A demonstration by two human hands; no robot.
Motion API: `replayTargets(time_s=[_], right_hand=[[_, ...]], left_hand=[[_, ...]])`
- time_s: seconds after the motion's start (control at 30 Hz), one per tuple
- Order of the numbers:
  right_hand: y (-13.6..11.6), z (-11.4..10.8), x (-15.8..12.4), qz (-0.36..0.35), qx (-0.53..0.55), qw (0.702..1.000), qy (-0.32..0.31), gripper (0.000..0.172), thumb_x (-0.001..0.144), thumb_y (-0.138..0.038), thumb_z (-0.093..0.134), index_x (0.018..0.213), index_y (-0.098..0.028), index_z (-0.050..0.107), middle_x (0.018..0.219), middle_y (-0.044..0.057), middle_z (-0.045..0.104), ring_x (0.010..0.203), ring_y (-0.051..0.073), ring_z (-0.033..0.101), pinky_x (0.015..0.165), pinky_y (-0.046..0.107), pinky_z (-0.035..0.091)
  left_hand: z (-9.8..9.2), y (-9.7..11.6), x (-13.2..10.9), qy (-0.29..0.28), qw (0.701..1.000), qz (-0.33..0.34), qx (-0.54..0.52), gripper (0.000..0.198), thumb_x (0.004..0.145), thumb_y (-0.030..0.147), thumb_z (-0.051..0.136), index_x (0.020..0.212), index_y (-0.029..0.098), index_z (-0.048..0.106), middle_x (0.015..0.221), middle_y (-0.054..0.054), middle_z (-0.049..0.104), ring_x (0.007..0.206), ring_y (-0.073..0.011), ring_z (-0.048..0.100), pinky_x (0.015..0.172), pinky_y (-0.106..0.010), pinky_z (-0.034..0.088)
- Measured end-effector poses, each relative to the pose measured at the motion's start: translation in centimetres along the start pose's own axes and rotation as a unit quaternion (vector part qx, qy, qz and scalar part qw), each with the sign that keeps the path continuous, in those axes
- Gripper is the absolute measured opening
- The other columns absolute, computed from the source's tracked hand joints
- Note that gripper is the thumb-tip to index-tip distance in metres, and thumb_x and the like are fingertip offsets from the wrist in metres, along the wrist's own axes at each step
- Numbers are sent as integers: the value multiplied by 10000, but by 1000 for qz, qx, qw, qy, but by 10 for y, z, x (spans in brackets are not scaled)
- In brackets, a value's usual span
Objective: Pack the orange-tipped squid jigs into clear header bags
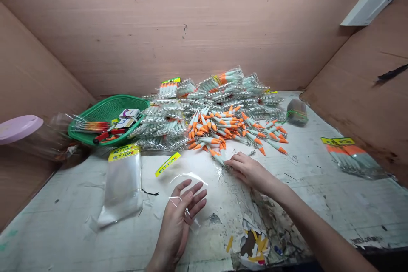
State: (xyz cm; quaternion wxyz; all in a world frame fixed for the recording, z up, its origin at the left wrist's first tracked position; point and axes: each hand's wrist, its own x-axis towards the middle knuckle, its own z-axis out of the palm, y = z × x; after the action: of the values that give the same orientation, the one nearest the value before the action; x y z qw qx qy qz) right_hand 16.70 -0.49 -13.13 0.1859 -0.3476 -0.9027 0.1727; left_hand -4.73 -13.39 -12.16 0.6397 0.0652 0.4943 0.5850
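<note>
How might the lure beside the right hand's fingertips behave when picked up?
The lure is probably stiff, given its straight, slender body. Its rounded shape suggests it could roll. It may also snag, as it lies at the edge of the jumbled lure pile.

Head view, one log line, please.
left hand: loosely curled, touching clear bag; right hand: at lure pile's front; green basket: left

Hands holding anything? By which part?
Left hand: a clear bag; which edge is unclear. Right hand: at the pale end of a lure; whether gripped can't be told.
</note>
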Motion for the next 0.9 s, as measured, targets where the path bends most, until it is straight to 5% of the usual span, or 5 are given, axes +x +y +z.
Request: replayTargets(time_s=[0.13,0.37,0.53,0.77,0.9], right_hand=[[-12,4,-22,-1,24,1000,0,298,863,-178,511,1139,-216,619,934,83,640,885,216,580,743,350,509],[-14,25,-17,73,135,981,118,173,850,-261,548,981,-210,649,857,64,650,844,214,596,752,368,504],[-22,11,-16,121,169,960,189,154,869,-260,535,993,-192,597,880,60,617,786,179,587,698,318,512],[-86,-20,-58,-81,285,955,-20,284,793,-86,542,1056,-191,563,867,57,607,790,167,576,674,286,500],[-103,-4,-57,-114,118,985,54,306,779,-4,471,1021,-149,588,797,70,616,719,164,539,598,277,472]], left_hand=[[-1,0,4,-2,999,-22,-32,417,824,238,597,1218,146,499,1177,-163,646,1010,-295,660,800,-371,572],[3,0,7,-5,998,-19,-62,368,898,247,490,1235,104,538,1242,-175,611,1026,-262,654,865,-383,559],[6,3,7,23,996,-18,-87,311,898,192,502,1182,90,577,1204,-172,637,1002,-249,665,915,-414,537],[10,6,8,2,992,-37,-122,259,911,215,501,1109,97,620,1187,-151,651,1030,-264,653,916,-409,536],[15,3,4,-38,990,-61,-122,263,910,237,508,1107,104,621,1176,-145,659,1050,-272,643,940,-422,515]])
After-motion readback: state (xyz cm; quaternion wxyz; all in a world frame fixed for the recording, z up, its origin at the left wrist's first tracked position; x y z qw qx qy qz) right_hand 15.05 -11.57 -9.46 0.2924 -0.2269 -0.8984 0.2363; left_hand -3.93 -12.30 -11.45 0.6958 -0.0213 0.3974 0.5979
